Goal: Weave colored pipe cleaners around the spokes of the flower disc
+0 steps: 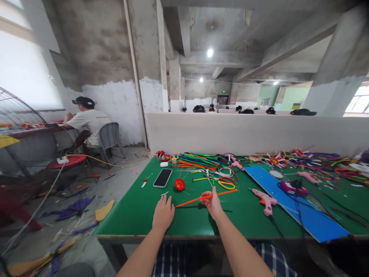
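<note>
My right hand (212, 204) pinches an orange pipe cleaner (188, 202) near its middle and holds it above the table; its shadow falls on the green top. My left hand (163, 212) lies palm down on the table, fingers stretched out and holding nothing, close to the pipe cleaner's left end. Just beyond the hands sits a round red coiled piece (180, 184). A smartphone (163, 178) with a dark screen lies past my left hand. Yellow-handled scissors (226, 185) lie beyond my right hand.
Bundles of coloured pipe cleaners (198, 159) lie along the back of the green table (132, 215). To the right are a pink glue gun (266, 202) with a cord and a long blue board (311, 219). A low white partition (248, 132) stands behind. Another person (89, 121) sits far left.
</note>
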### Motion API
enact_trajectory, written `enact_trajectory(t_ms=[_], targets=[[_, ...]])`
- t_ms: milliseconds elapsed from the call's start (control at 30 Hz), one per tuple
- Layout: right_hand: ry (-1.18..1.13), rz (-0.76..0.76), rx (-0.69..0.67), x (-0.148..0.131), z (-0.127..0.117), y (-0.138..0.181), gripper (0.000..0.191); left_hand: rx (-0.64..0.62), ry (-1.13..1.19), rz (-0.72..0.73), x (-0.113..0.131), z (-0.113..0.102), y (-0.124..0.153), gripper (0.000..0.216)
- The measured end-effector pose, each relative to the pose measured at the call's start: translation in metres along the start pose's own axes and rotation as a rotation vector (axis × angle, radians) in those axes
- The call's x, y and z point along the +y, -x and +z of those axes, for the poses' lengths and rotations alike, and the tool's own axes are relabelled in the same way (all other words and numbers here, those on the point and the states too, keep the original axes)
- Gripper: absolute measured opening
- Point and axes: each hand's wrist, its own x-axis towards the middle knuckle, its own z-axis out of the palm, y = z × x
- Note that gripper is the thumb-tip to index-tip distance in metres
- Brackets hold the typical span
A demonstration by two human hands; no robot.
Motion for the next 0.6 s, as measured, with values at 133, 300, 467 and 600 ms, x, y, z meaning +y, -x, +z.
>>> enact_trajectory(t_ms=[133,300,467,600], targets=[[0.040,0.015,0.032,0.000,0.002,0.001,0.054,-0.030,-0.001,-0.031,0.005,-0.005,0.001,0.043],[0.192,0.014,0.101,0.002,0.004,-0.002,0.049,-0.049,-0.002,-0.057,0.007,-0.005,0.001,0.046],[0.474,-0.127,0.264,0.014,0.011,0.001,0.046,-0.042,-0.024,-0.053,0.007,-0.001,0.000,0.046],[0.595,-0.288,0.354,0.021,0.009,0.004,0.043,-0.035,-0.015,-0.052,0.007,-0.002,0.000,0.044]])
